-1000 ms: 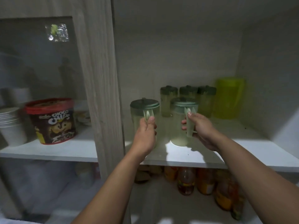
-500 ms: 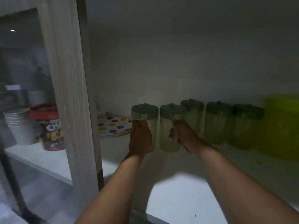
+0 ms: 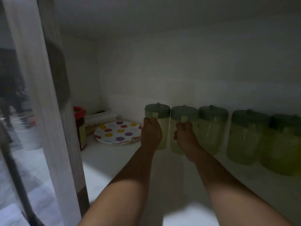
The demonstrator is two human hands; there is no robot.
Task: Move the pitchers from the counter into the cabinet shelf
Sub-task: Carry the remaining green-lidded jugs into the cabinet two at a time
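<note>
two pitchers at the back of the shelf, grips not yet released

head view: the left hand (image 3: 151,134) has its fingers wrapped round the handle of the left pitcher (image 3: 157,126); the right hand (image 3: 184,136) grips the right pitcher (image 3: 182,128) likewise. both stand at the back of the cabinet shelf (image 3: 114,159), in line with three shelved pitchers (image 3: 211,128), beside a dotted plate (image 3: 118,133). judged remaining: release both, withdraw. the counter is out of view.

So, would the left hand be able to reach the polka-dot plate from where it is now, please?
Probably yes: the left hand would first have to release its pitcher, but the polka-dot plate lies just to its left with bare shelf between.
</note>
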